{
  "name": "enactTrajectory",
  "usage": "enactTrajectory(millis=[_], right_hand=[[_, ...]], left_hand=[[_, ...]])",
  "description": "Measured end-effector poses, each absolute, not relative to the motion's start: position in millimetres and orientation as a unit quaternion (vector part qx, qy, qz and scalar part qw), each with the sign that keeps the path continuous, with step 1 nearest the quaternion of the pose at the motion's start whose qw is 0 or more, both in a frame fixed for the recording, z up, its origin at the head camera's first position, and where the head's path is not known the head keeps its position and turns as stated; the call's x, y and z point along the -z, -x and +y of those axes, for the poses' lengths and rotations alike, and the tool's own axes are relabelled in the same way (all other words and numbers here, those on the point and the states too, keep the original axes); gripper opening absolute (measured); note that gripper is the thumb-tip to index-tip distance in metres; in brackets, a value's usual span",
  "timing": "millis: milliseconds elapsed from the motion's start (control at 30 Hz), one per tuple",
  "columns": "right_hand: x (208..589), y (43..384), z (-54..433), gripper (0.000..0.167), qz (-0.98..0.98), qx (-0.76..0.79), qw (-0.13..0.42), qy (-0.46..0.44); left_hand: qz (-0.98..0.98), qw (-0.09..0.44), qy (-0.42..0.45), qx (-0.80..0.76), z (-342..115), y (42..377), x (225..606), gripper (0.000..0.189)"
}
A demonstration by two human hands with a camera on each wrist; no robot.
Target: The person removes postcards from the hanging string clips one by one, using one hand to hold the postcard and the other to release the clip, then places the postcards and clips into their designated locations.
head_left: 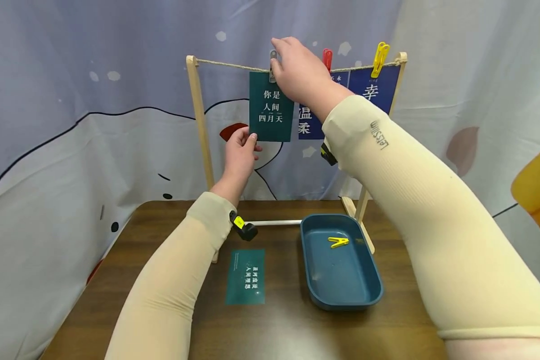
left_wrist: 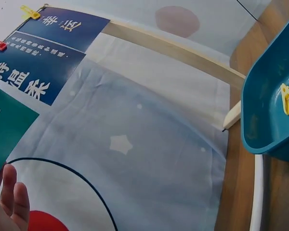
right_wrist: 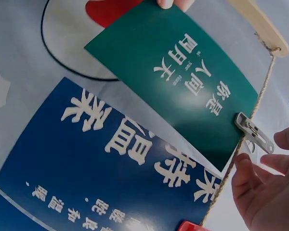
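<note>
Head view: the green card (head_left: 271, 106) hangs at the rope (head_left: 234, 65), its top edge under the grey clothespin (head_left: 272, 77). The left hand (head_left: 239, 154) pinches the card's lower left corner; the right hand (head_left: 302, 70) is beside the clothespin. To the right hang two blue cards (head_left: 311, 125) (head_left: 370, 86), with a red clothespin (head_left: 327, 57) and a yellow clothespin (head_left: 380, 59). On the table (head_left: 162, 280) lie a second green card (head_left: 245, 277) and a blue tray (head_left: 342, 282) containing a loose yellow clothespin (head_left: 338, 242).

Left wrist view: the hand's outer fingers extend past the card's edge, which is well apart from the tray.

Right wrist view: the clothespin crosses rope and card; the right hand's fingers spread loosely around its free end, with a visible gap, apparently gripping nothing. A shallow bite could let the card slip or tilt, should the left hand tug downward; a brush against the rope could swing the neighbouring cards.
</note>
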State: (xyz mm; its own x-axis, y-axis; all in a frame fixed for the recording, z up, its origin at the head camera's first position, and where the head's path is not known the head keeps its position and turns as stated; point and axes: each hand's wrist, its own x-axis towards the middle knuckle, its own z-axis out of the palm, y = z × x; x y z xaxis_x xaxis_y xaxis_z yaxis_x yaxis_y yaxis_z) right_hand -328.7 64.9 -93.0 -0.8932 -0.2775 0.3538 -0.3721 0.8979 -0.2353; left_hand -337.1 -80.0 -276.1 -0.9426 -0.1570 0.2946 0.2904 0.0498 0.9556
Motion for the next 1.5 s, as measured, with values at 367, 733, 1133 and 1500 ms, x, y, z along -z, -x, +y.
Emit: enactTrajectory(millis=[367,733,1133,1500], right_hand=[[93,331,67,0.059,-0.954,-0.215,0.103,-0.180],[94,327,72,0.051,-0.915,-0.353,0.091,-0.173],[96,321,65,0.047,-0.913,-0.345,0.121,-0.179],[100,322,68,0.042,-0.911,-0.349,0.146,-0.165]], left_hand=[[-0.706,0.165,0.051,0.686,-77,337,278,0.026],[-0.688,0.155,0.032,0.708,-77,336,279,0.027],[-0.672,0.148,0.015,0.725,-83,334,283,0.026],[-0.674,0.151,0.014,0.723,-85,332,282,0.027]])
